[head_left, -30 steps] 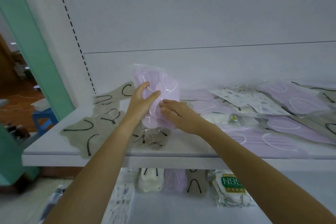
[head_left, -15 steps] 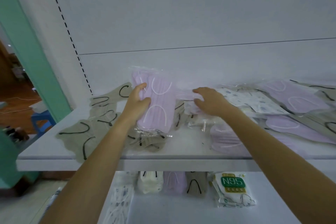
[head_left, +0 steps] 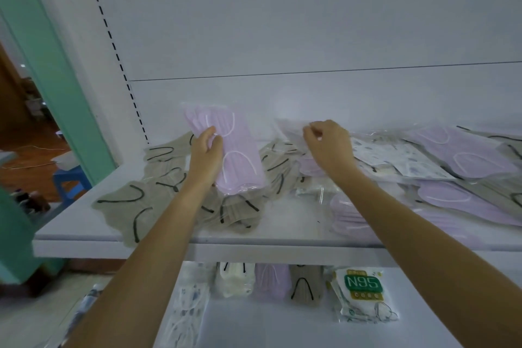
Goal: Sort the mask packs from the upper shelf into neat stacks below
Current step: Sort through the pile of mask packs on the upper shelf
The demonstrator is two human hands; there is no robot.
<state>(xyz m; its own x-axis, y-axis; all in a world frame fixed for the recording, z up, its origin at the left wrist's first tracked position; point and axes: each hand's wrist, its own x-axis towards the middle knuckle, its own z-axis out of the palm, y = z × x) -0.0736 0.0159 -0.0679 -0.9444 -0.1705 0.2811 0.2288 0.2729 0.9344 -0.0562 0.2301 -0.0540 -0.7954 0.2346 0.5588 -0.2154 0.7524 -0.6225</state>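
Note:
My left hand (head_left: pixel 205 156) grips a lilac mask pack (head_left: pixel 234 150) and holds it upright above the upper shelf (head_left: pixel 282 232). To its right, my right hand (head_left: pixel 329 144) pinches the corner of another clear-wrapped lilac pack (head_left: pixel 291 127) and lifts it off the pile. Beige packs with black ear loops (head_left: pixel 135 200) lie loose on the shelf's left part. More lilac packs (head_left: pixel 466 150) and a patterned pack (head_left: pixel 395 158) cover the right part. On the lower shelf (head_left: pixel 282 325) stand a white stack (head_left: pixel 233 280), a lilac stack (head_left: pixel 272 281), a beige stack (head_left: pixel 306 284), and an N95 pack (head_left: pixel 363 291).
A patterned pack (head_left: pixel 183 311) lies at the lower shelf's left edge. The white back panel (head_left: pixel 282 22) rises behind the shelves. A green door frame (head_left: pixel 56 79) stands to the left, with a blue stool (head_left: pixel 70 181) beyond it.
My right hand left the pack held by my left hand, moved right over the pile and pinched another lilac pack, now lifting it. My left hand kept its pack upright.

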